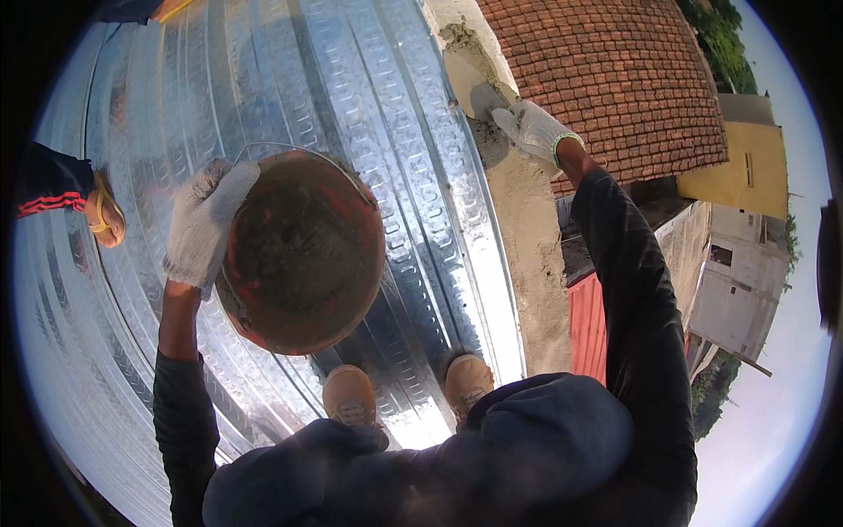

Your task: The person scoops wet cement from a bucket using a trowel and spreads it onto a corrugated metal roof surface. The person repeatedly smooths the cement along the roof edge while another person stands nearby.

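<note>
My left hand [209,220], in a light knitted glove, is closed on the left rim of a round reddish bucket [367,230]. Grey wet mortar [299,250] fills much of the bucket, and its thin wire handle [285,145] arches over the far side. My right hand [534,130], gloved too, reaches out to the far right and grips a trowel [485,100]. The trowel's grey blade lies against fresh mortar on top of a narrow wall [531,263]; its handle is hidden in my fingers.
Shiny corrugated metal sheeting [413,184] lies under my shoes [349,395] and runs left. Another person's sandaled foot [107,215] stands at the left. Beyond the wall are a tiled roof [606,75], a red metal roof [588,325] and lower buildings [742,272].
</note>
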A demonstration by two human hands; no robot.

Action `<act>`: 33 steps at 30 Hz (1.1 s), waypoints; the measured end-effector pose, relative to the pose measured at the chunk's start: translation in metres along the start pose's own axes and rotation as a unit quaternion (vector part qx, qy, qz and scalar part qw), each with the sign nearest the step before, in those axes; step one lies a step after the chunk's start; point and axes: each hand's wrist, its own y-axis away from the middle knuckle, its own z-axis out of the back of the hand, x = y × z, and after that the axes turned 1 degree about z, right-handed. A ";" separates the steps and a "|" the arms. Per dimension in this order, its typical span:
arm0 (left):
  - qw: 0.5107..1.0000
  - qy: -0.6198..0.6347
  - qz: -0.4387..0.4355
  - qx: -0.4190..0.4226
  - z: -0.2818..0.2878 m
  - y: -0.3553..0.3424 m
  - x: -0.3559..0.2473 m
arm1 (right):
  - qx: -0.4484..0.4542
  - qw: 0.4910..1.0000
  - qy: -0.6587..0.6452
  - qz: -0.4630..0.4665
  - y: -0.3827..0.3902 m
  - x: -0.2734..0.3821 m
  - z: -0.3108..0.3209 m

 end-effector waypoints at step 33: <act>0.999 0.026 -0.038 -0.008 0.010 0.008 0.011 | -0.171 0.959 0.224 -0.015 0.023 0.002 -0.011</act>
